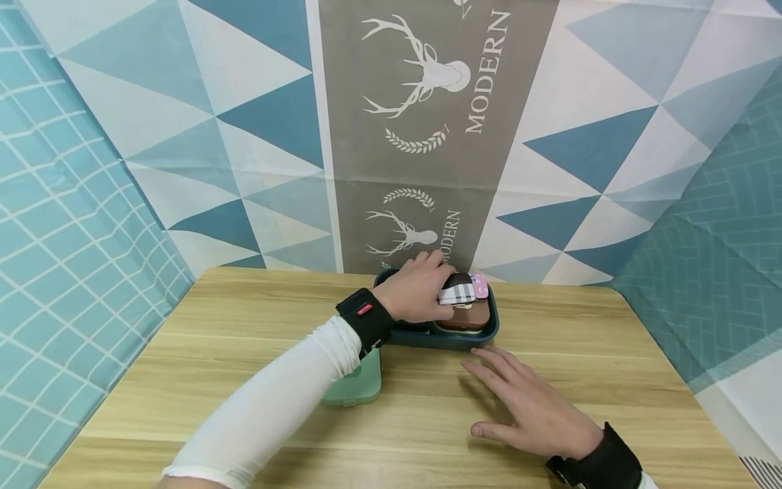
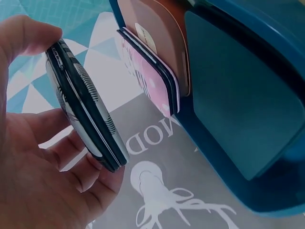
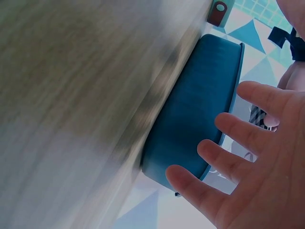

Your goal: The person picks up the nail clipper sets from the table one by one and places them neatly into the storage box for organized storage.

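My left hand (image 1: 412,292) is over the dark blue tray (image 1: 449,341) and pinches a slim black-and-white plaid compact case (image 2: 86,105) between thumb and fingers. In the left wrist view the case hangs apart from the tray, its two dark-edged halves together. A pink patterned compact case (image 2: 147,81) and a brown rounded case (image 2: 174,47) with a pale oval label stand in the tray, side by side. My right hand (image 1: 531,407) hovers with its fingers spread near the tray's front wall; whether a fingertip touches it I cannot tell.
A light green case (image 1: 362,385) lies on the wooden table (image 1: 244,326) in front of the tray, partly under my left forearm. Behind the tray, a patterned cloth (image 1: 275,136) rises at the table's back edge. Tiled-pattern cloth (image 1: 61,204) hangs at the left.
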Demonstrator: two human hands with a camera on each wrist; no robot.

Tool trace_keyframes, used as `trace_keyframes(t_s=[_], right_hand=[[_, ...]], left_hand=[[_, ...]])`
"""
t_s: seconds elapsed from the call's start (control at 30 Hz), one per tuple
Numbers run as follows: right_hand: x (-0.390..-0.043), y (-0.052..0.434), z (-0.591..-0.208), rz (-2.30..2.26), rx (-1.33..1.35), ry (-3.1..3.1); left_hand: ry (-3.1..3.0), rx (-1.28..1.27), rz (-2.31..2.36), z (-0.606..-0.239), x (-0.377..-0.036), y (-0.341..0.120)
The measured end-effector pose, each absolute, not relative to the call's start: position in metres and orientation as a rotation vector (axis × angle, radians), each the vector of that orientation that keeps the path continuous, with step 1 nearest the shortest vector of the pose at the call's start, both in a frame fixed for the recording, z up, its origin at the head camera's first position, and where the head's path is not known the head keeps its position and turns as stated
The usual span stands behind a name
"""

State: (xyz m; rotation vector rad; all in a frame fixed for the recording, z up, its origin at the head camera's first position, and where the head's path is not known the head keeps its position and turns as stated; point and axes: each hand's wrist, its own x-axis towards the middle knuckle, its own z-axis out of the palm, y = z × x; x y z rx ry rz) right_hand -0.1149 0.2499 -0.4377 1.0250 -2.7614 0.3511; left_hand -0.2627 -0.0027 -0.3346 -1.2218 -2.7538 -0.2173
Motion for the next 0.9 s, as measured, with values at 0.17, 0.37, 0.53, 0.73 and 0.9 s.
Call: trace_keyframes(t_s=[0.17, 0.37, 0.53, 0.73, 0.9], right_hand=[[-0.115, 0.250, -0.437, 0.351, 1.026, -2.761], [-0.116, 0.250, -0.437, 0.363, 1.026, -2.791], [-0.116, 0.250, -0.438, 0.365, 1.030, -2.790], [-0.115, 0.250, -0.438, 0.361, 1.025, -2.788], [-0.115, 0.249, -0.438, 0.370, 1.016, -2.803]], left_hand=[[-2.747, -1.246, -0.207, -0.338, -0.265, 0.006], [-2.755, -1.256, -0.181, -0.343, -0.268, 0.017], [-2.753, -1.272, -0.158, -0.347, -0.269, 0.024], [-2.741, -1.298, -0.096, -0.352, -0.269, 0.032], [-2.738, -1.307, -0.070, -0.355, -0.268, 0.038]])
